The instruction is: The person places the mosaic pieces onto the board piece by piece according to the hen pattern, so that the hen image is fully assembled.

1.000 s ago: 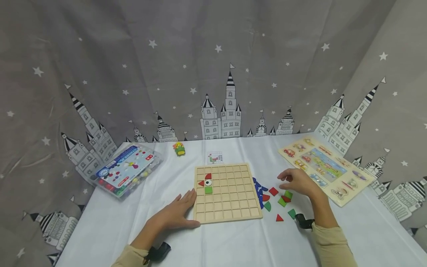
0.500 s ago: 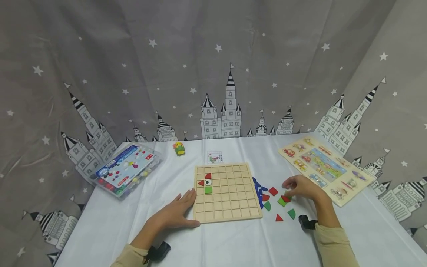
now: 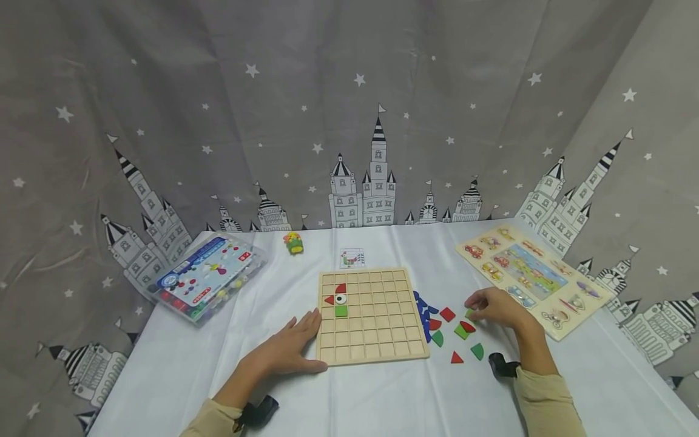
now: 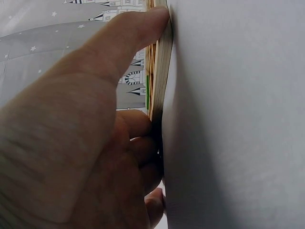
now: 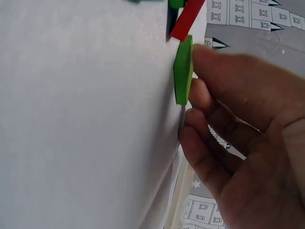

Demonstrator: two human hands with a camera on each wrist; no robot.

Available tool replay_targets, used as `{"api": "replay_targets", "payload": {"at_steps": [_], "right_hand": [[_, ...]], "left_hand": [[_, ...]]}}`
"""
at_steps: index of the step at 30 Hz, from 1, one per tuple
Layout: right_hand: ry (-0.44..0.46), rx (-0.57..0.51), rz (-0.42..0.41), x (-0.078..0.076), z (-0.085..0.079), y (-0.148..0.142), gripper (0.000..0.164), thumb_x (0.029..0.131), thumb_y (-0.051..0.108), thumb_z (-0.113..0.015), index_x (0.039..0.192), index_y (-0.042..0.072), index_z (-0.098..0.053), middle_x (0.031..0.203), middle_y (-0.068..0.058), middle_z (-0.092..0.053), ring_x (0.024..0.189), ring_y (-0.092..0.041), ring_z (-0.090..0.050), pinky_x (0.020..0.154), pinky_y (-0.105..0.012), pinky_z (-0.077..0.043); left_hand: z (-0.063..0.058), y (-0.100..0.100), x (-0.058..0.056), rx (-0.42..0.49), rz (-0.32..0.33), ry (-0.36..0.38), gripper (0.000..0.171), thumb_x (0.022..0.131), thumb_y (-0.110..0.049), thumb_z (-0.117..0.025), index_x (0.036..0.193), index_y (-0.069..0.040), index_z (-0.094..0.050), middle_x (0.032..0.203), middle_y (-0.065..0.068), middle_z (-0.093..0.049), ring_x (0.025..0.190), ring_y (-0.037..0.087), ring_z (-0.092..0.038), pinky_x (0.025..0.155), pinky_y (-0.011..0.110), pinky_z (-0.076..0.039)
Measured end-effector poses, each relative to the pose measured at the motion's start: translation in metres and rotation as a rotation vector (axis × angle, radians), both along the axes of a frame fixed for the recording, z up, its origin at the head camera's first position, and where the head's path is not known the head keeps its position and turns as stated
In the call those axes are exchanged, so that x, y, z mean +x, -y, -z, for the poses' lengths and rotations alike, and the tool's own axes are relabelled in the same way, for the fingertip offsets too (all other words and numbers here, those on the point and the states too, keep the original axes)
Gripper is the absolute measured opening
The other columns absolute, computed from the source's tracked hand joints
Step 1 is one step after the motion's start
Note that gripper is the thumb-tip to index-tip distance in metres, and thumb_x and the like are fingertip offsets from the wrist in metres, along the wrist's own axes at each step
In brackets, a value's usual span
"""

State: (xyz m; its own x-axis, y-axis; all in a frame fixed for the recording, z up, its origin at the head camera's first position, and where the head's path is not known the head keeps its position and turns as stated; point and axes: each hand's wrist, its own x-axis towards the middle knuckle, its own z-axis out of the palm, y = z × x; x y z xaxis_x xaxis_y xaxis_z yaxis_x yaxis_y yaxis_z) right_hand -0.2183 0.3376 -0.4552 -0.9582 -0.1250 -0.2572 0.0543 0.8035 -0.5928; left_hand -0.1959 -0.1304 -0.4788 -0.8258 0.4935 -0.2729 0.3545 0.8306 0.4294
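A wooden grid board [image 3: 377, 328] lies in the middle of the table. In its upper left cells sit a red quarter-round piece [image 3: 341, 288], a red triangle [image 3: 329, 300], a white eye piece [image 3: 341, 298] and a green square [image 3: 341, 311]. My left hand [image 3: 289, 346] rests flat at the board's left edge, its thumb touching the front corner. Right of the board, my right hand [image 3: 494, 308] pinches a green square tile [image 5: 183, 71] between thumb and fingers, close over the cloth. Just nearer, a red piece [image 3: 467, 326] lies on another green tile [image 3: 461, 332].
Blue pieces [image 3: 423, 312] lie along the board's right side, near a red square [image 3: 447, 314] and a red triangle [image 3: 456, 357]. A picture card [image 3: 352, 258] and a small toy figure [image 3: 293, 243] lie behind. A plastic box [image 3: 210, 279] stands left, a picture puzzle [image 3: 535, 273] right.
My right hand has come down and slightly nearer onto the green square tile and now pinches it, shifting it off the other pieces. The left hand has stayed at the board.
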Motion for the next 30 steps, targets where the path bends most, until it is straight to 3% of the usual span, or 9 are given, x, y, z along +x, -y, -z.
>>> {"api": "replay_targets", "payload": {"at_steps": [17, 30], "right_hand": [[-0.016, 0.042, 0.040, 0.0032, 0.0010, -0.0052, 0.038, 0.073, 0.014, -0.081, 0.107, 0.000, -0.070, 0.090, -0.007, -0.065, 0.082, -0.020, -0.054, 0.068, -0.028, -0.046], [-0.023, 0.042, 0.049, 0.0041, -0.0023, -0.0052, 0.035, 0.074, 0.012, -0.080, 0.106, -0.001, -0.071, 0.092, -0.009, -0.067, 0.083, -0.020, -0.055, 0.069, -0.028, -0.047]], "left_hand": [[-0.0021, 0.0009, 0.0007, 0.019, 0.019, -0.011, 0.108, 0.077, -0.063, -0.070, 0.154, -0.004, -0.023, 0.163, 0.012, -0.020, 0.152, 0.027, -0.019, 0.126, 0.048, -0.014], [0.0001, 0.0019, -0.0010, 0.011, 0.019, -0.019, 0.110, 0.076, -0.066, -0.069, 0.155, -0.005, -0.022, 0.163, 0.010, -0.019, 0.152, 0.026, -0.018, 0.126, 0.047, -0.014]]}}
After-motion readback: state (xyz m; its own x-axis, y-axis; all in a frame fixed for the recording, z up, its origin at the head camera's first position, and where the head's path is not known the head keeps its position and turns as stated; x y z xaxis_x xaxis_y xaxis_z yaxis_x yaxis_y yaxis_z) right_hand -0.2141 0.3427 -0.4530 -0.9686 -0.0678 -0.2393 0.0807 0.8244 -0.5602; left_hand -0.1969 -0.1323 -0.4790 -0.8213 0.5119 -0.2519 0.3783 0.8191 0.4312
